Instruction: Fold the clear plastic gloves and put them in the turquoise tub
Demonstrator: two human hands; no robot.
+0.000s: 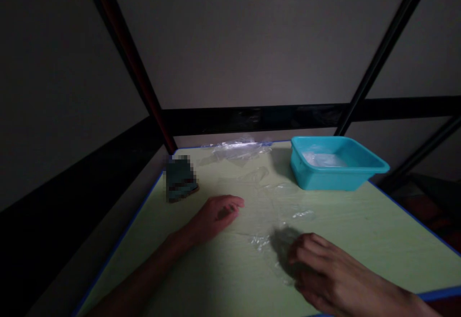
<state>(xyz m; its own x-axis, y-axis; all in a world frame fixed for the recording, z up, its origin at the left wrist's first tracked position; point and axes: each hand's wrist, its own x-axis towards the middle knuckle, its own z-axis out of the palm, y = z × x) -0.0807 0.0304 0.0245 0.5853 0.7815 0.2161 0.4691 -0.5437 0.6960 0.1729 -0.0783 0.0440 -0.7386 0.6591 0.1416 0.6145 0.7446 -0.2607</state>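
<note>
A clear plastic bag lies flat on the pale green table. My left hand rests at the bag's left edge, its fingers curled loosely inward. My right hand hovers over the bag's near end with the fingers bent down toward the film. Whether either hand pinches the plastic is hard to make out in the dim light.
A turquoise plastic tub stands at the far right of the table with something pale inside. More crumpled clear plastic lies at the far edge. A blurred dark object sits at the far left. Black frame bars cross behind the table.
</note>
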